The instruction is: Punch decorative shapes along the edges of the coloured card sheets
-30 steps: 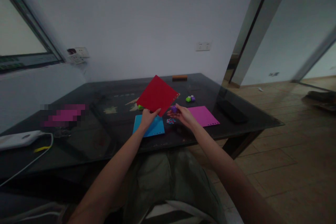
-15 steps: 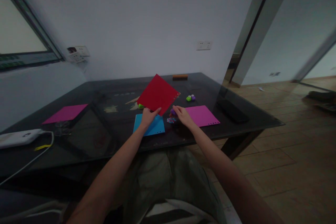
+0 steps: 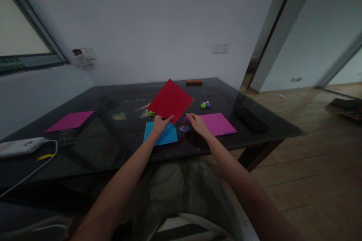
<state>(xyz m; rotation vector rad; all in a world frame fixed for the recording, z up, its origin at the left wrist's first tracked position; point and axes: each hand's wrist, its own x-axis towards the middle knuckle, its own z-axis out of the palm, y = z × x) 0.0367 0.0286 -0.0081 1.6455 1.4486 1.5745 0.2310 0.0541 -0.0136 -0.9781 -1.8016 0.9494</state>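
My left hand [image 3: 161,124] is closed on the lower edge of a red sheet [image 3: 171,101], thumb on top, and holds it tilted above the table. Small holes or dots run along the sheet's right edge. Under that hand lies a blue sheet [image 3: 166,135] with punched holes. My right hand [image 3: 197,123] is pinched, its fingertips to the right of the red sheet; what they grip is too small to make out. Beside these fingertips is a small purple thing [image 3: 185,120], partly hidden. A cluster of colourful small pieces [image 3: 184,128] lies just below it.
A pink sheet [image 3: 217,124] lies right of my right hand, another [image 3: 70,121] at far left. Green and purple eyed toys [image 3: 205,104] stand behind. A black slab [image 3: 251,119] lies at right, a brown bar [image 3: 194,82] at the back, a white power strip [image 3: 21,147] with cable at left.
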